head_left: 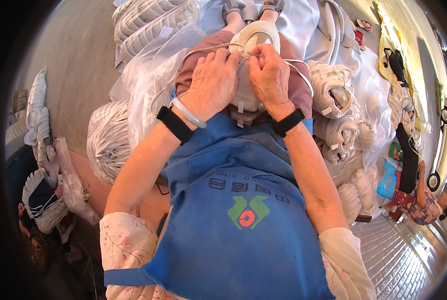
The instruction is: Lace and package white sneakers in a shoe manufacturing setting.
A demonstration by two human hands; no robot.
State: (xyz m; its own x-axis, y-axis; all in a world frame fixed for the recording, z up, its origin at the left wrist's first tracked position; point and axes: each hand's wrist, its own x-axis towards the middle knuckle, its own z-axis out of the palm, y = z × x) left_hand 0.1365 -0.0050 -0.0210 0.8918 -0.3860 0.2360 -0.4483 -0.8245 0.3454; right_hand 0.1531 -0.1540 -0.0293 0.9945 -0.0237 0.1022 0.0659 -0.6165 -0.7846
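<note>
A white mesh shoe [248, 95] rests on my lap between my thighs, its toe end close to my blue apron. Over its upper, my right hand [271, 77] pinches a thin white shoelace [237, 45] between thumb and forefinger. My left hand [214, 77] lies along the shoe's left side, fingers bent and closed at the lace; its fingertips are partly hidden. One loose length of lace loops left past my left wrist, and another curves out beyond my right hand.
Bundled white laces [108, 140] lie at my left beside clear plastic wrapping [146, 82]. Stacked white shoes [333, 95] stand at my right. Wrapped white bundles [158, 30] lie far left. Another person [428, 202] sits at the far right, near a parked car [444, 135].
</note>
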